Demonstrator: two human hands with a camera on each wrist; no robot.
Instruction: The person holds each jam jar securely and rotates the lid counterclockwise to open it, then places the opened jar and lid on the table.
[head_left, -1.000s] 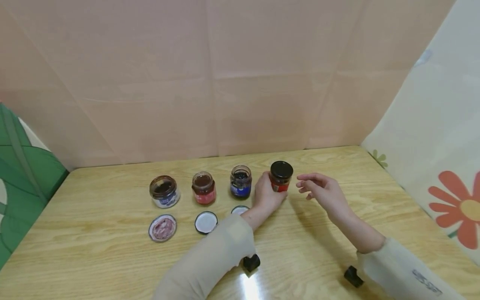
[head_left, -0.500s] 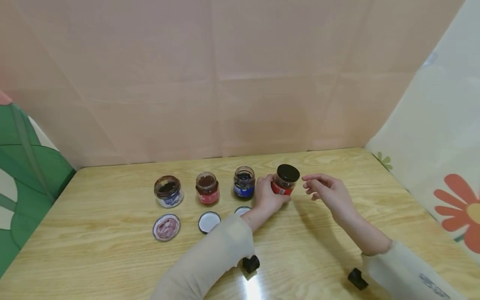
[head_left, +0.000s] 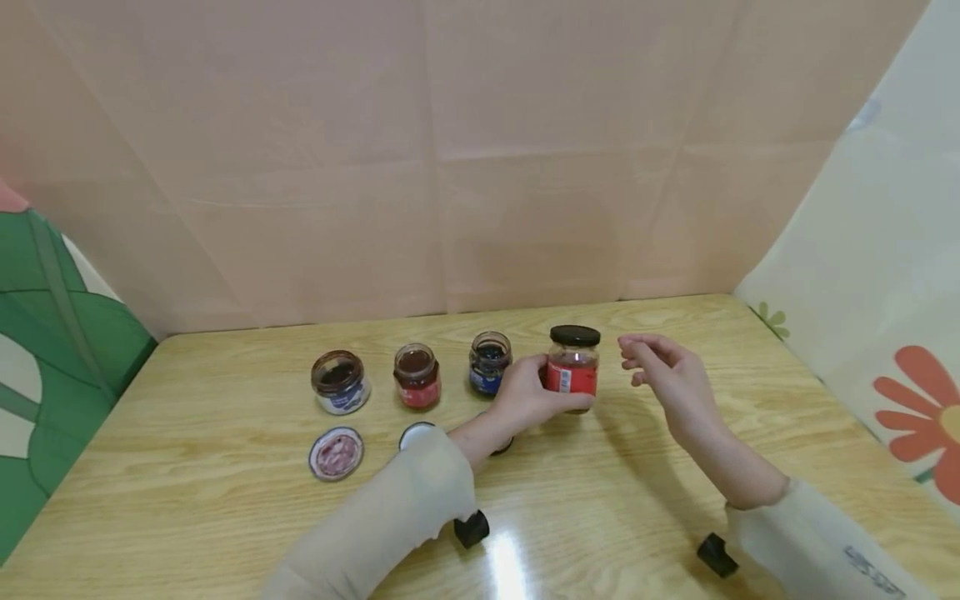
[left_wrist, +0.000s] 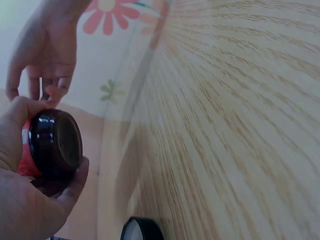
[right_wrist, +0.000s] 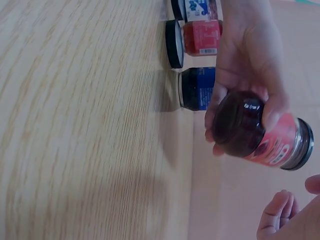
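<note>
My left hand [head_left: 525,396] grips a jam jar [head_left: 572,379] with a red label, its black lid [head_left: 575,336] on. In the left wrist view the jar's dark base [left_wrist: 62,142] faces the camera, lifted off the table. To the right of the jar is my right hand [head_left: 675,379], its fingers loosely bent and holding nothing, with a gap between it and the lid. Dark jam fills the jar's lower part in the right wrist view, where the left hand's thumb [right_wrist: 274,107] presses on the label.
Three lidless jars stand left of my hands: blue-labelled [head_left: 487,379], pink-labelled [head_left: 417,387] and white-and-blue [head_left: 342,396]. In front of them lie a jam-smeared lid [head_left: 336,456], a white-lined lid [head_left: 415,435] partly behind my sleeve, and another lid [head_left: 504,446] mostly behind my left wrist.
My left hand has raised the red-labelled jar and tipped it, so its lid now shows nearly edge-on and more label is visible. My right hand has shifted slightly right.
</note>
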